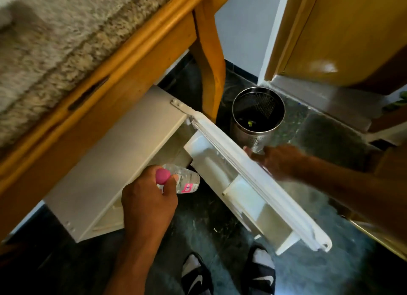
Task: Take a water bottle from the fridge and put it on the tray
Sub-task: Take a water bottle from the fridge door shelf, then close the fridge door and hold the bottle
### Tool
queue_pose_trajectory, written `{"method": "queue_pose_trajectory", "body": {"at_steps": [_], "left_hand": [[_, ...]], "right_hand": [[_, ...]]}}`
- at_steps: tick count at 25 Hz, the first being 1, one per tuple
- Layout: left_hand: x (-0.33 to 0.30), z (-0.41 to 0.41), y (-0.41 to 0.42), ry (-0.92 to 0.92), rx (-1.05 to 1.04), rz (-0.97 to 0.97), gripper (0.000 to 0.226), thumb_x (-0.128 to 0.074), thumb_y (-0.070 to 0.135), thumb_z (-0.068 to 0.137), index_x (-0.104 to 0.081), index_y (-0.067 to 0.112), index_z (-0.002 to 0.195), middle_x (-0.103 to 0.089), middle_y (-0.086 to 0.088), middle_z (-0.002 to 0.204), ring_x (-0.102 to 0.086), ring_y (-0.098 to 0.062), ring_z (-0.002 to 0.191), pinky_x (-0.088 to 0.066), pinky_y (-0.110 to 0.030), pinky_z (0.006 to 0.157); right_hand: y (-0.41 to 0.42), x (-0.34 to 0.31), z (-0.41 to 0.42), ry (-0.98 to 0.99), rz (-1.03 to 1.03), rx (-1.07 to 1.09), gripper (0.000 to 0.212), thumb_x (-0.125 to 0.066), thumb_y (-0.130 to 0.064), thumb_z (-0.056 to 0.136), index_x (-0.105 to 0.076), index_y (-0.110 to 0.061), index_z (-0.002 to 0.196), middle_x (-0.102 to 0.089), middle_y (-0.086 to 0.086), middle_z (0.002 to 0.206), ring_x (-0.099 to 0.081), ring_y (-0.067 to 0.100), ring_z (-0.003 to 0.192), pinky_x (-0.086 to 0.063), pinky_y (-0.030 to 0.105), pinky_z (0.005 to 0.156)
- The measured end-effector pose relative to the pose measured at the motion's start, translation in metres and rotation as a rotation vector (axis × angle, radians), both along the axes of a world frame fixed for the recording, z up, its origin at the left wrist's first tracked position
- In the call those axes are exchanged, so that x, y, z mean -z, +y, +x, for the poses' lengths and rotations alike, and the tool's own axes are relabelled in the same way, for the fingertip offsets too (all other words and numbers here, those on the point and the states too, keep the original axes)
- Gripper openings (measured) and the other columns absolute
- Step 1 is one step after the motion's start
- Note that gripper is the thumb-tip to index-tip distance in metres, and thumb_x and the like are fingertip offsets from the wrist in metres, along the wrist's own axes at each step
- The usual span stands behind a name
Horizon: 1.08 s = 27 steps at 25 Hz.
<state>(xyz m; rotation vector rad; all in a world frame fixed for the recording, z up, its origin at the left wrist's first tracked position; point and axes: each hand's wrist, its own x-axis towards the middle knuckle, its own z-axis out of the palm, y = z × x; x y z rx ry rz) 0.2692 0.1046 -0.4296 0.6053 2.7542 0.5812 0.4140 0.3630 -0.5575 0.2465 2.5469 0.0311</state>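
Note:
A clear water bottle (186, 180) with a pink cap and pink label is gripped near its neck by my left hand (149, 198), just in front of the small white fridge (114, 162) under the counter. The fridge door (259, 184) stands open, swung out to the right, with white shelves on its inner side. My right hand (275, 160) rests on the door's top edge, fingers spread along it. No tray is in view.
A granite counter (55, 41) with a wooden edge overhangs the fridge. A wooden leg (209, 59) stands behind the door hinge. A perforated steel bin (257, 116) sits on the dark floor beyond the door. A wooden door (343, 30) is at the right. My feet (229, 272) are below.

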Motion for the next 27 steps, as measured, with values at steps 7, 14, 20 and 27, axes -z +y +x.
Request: {"method": "queue_pose_trajectory", "body": {"at_steps": [7, 14, 20, 27], "left_hand": [[-0.028, -0.023, -0.043, 0.072, -0.075, -0.021, 0.030, -0.068, 0.029, 0.083, -0.063, 0.010, 0.106, -0.071, -0.012, 0.103, -0.067, -0.030, 0.091, -0.054, -0.045, 0.086], [-0.034, -0.037, -0.054, 0.172, -0.060, -0.030, 0.025, -0.068, 0.021, 0.084, -0.060, 0.009, 0.105, -0.072, -0.015, 0.097, -0.069, -0.030, 0.087, -0.054, -0.042, 0.082], [-0.035, -0.052, -0.060, 0.247, -0.019, -0.004, 0.015, -0.070, 0.019, 0.084, -0.060, 0.010, 0.091, -0.070, -0.012, 0.083, -0.068, -0.027, 0.078, -0.053, -0.036, 0.071], [-0.094, -0.032, -0.063, 0.238, 0.054, -0.024, 0.017, -0.066, 0.026, 0.085, -0.062, 0.015, 0.097, -0.062, -0.002, 0.084, -0.052, -0.012, 0.074, -0.044, -0.025, 0.067]], "right_hand": [[-0.103, 0.009, -0.025, 0.092, -0.145, 0.041, 0.108, -0.053, -0.020, 0.093, 0.047, -0.047, 0.123, -0.052, 0.029, 0.123, -0.058, 0.027, 0.066, -0.044, 0.035, 0.047], [-0.151, -0.004, -0.116, 0.097, -0.201, 0.099, 0.084, -0.047, -0.026, 0.096, 0.018, -0.047, 0.143, -0.057, 0.016, 0.100, -0.059, 0.029, 0.079, -0.046, 0.042, 0.064], [-0.162, -0.007, -0.154, 0.039, -0.225, 0.126, 0.083, -0.048, -0.022, 0.093, 0.013, -0.044, 0.146, -0.055, 0.021, 0.113, -0.060, 0.037, 0.099, -0.040, 0.042, 0.067], [-0.150, -0.137, -0.123, 0.257, -0.247, 0.066, 0.027, -0.060, -0.015, 0.078, -0.047, -0.010, 0.102, -0.060, 0.014, 0.103, -0.064, 0.037, 0.092, -0.047, 0.040, 0.065]]}}
